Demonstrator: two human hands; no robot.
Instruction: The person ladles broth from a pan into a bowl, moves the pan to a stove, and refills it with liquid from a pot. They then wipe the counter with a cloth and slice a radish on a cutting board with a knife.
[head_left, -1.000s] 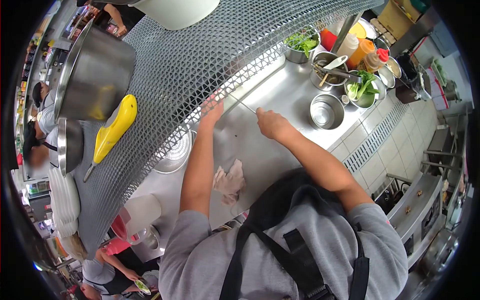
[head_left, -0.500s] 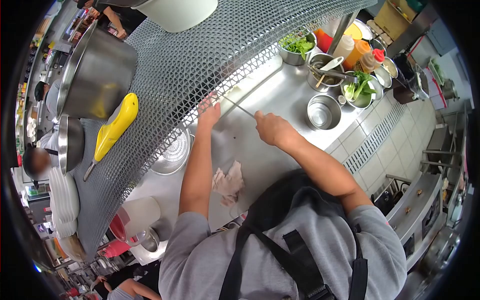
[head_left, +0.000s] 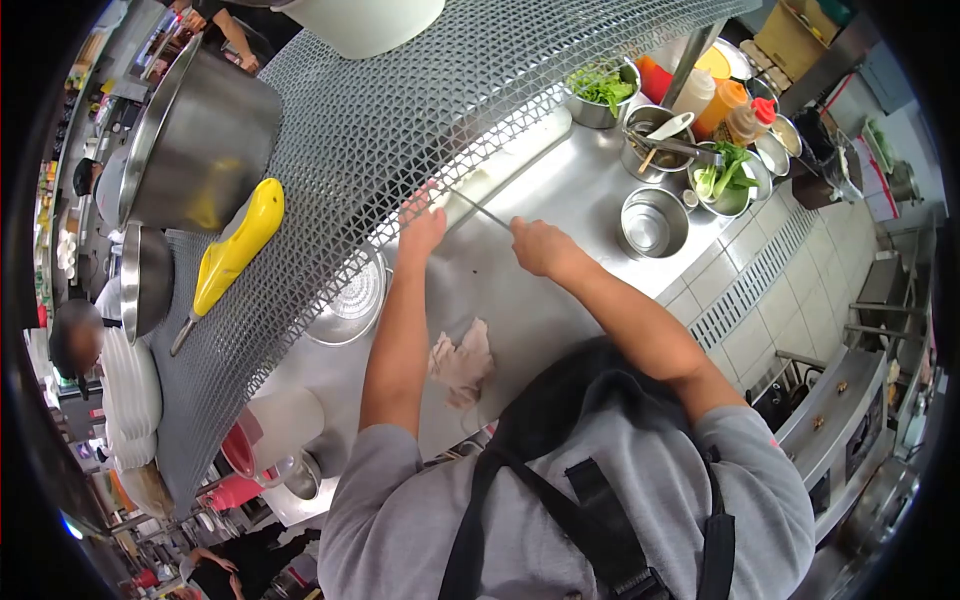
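Observation:
My right hand [head_left: 540,247] is wrapped round the near end of a thin, dark tool [head_left: 482,210], which looks like a knife. The tool slants up and left to a pale board [head_left: 515,165] under the mesh shelf. My left hand [head_left: 422,230] is at the board's left part, close to the tool's far end. Its fingers are partly covered by the mesh, and what they touch is hidden. A crumpled, pinkish cloth [head_left: 462,362] lies on the steel counter [head_left: 535,310] between my forearms and my body.
Overhead at the left, the mesh shelf [head_left: 350,130] bears a large pot [head_left: 205,140] and a yellow-handled tool [head_left: 240,245]. Steel bowls, greens [head_left: 728,178] and sauce bottles [head_left: 722,105] stand at the right. A colander [head_left: 350,295] sits left of my left forearm. Other people are at far left.
The whole view has shifted slightly, with the shelf and bowls a little further right. Both hands keep nearly the same pose. At bottom left, a person in the background has changed position.

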